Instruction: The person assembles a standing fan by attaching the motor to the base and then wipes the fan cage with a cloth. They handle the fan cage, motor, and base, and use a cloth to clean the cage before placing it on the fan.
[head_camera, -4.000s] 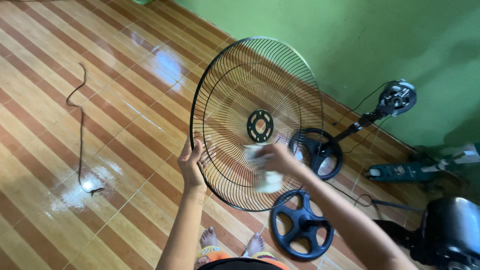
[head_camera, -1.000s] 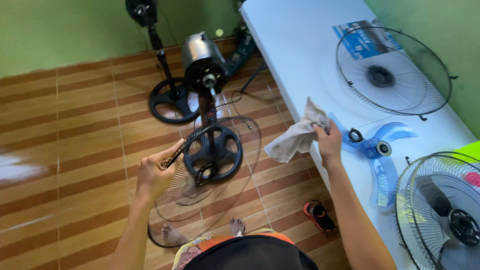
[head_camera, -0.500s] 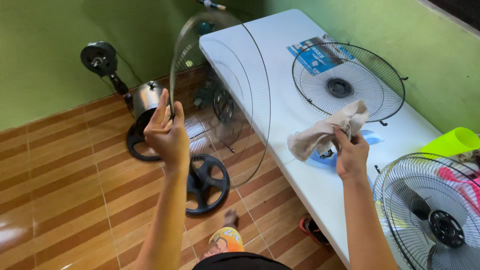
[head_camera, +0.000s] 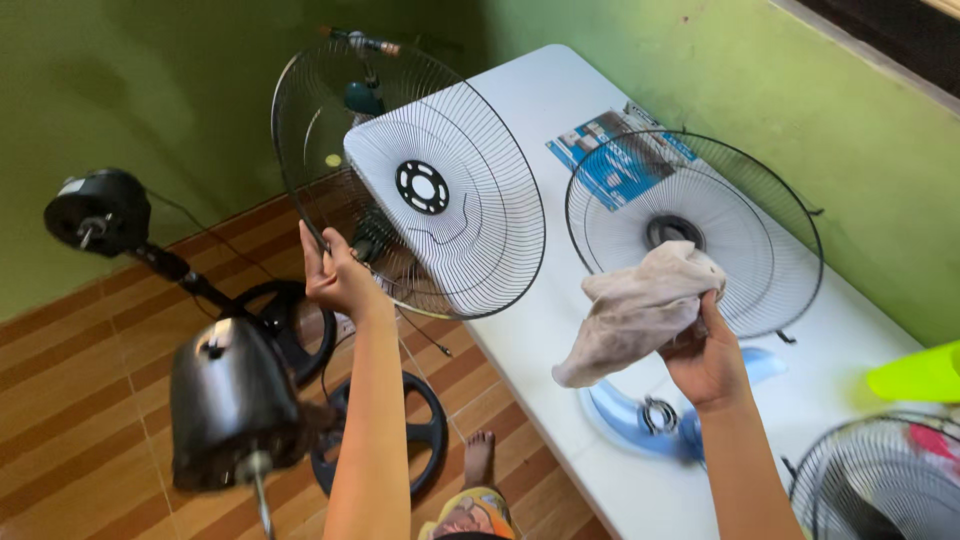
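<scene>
My left hand (head_camera: 338, 277) grips the rim of a black wire fan guard (head_camera: 410, 180), holding it upright over the near left end of the white table (head_camera: 540, 330). A grey crumpled cloth (head_camera: 640, 305) hangs from my right hand (head_camera: 705, 355), raised above the table's middle. Just beyond the cloth a second black fan guard (head_camera: 700, 225) lies flat on the table. A translucent blue fan blade (head_camera: 650, 415) rests on the table under my right wrist.
Two fan stands with motor heads stand on the tiled floor at left: one black motor (head_camera: 100, 212) and a closer blurred one (head_camera: 232, 405), with round bases (head_camera: 400, 440). A third fan cage (head_camera: 880, 490) and a lime-green object (head_camera: 920, 375) sit at the table's right end. Green wall behind.
I have turned from the floor toward the table. My left hand has brought the guard up and over the table's end; my right hand still carries the cloth, now nearer the flat guard.
</scene>
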